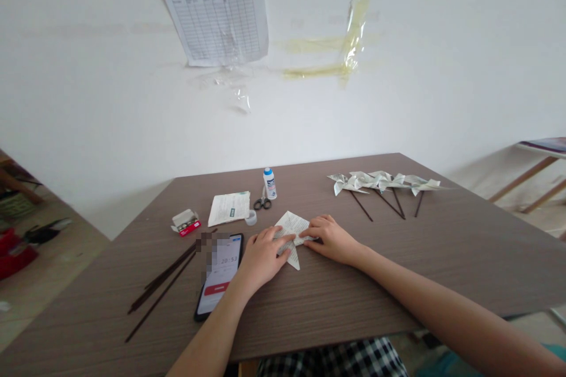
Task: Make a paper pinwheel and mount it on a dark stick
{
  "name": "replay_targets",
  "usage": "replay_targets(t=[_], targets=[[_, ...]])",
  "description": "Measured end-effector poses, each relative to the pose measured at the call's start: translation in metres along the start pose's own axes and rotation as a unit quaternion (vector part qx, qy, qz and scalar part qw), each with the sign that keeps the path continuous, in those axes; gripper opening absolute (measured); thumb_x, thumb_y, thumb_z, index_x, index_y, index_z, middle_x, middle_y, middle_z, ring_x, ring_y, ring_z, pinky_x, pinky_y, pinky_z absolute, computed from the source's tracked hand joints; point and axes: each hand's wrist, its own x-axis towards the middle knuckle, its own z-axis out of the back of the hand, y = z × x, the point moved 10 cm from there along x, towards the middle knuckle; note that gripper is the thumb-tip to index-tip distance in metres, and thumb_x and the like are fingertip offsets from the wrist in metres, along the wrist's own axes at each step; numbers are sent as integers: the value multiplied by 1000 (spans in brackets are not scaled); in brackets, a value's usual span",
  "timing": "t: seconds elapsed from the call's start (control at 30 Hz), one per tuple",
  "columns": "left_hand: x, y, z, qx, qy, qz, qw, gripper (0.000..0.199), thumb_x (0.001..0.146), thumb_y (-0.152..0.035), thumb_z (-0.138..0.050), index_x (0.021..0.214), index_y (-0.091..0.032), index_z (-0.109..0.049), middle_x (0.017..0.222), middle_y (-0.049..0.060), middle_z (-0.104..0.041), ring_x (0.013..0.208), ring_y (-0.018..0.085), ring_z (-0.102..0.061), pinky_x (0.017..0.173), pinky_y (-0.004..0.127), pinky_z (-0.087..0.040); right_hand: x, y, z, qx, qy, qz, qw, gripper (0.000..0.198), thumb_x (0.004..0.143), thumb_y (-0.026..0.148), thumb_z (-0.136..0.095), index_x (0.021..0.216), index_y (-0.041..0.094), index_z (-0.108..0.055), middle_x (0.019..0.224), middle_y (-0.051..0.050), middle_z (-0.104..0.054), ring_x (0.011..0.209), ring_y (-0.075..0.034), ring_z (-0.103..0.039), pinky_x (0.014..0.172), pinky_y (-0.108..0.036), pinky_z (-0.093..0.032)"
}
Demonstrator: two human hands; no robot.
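A folded piece of printed paper point(292, 227) lies flat on the brown table point(398, 283), its corners pointing outward. My left hand point(262, 258) presses on its left part with fingers spread. My right hand point(329, 238) presses on its right part, fingertips meeting the left hand's over the paper's middle. Neither hand lifts the paper.
A phone point(220, 274) with a lit screen lies left of my left hand, beside several dark sticks point(161, 283). Behind are a small red box point(186, 222), a paper stack point(229, 207), tape roll point(250, 217), scissors point(262, 201) and glue bottle point(269, 183). Finished paper pinwheels point(382, 182) lie far right.
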Motion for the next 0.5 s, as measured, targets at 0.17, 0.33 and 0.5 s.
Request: replay_targets(t=[0.17,0.33,0.5], targets=[[-1,0,1,-8,-14,-7,1000,47,116,-29,-66,160,-39,-79,180,10,-64,167,42,-57,138,68,-45,0,1,-1,-5,0,7,1000,23,108,22,-80,127,26,-92,108,-9,-84,111,-28,-78,112,-48,-55],[-1,-4,2,3,-1,-14,1000,47,118,-28,-64,163,-35,-77,182,14,-61,170,43,-54,139,67,-45,1,2,-1,-12,2,8,1000,23,110,22,-78,128,26,-93,109,-10,-85,112,-29,-79,111,-48,-56],[-1,-4,1,11,16,-6,1000,48,119,-30,-62,166,-33,-75,187,16,-54,173,44,-51,141,66,-43,1,2,-1,-13,13,-6,1000,25,108,22,-79,129,26,-93,109,-11,-85,110,-31,-81,113,-50,-57]])
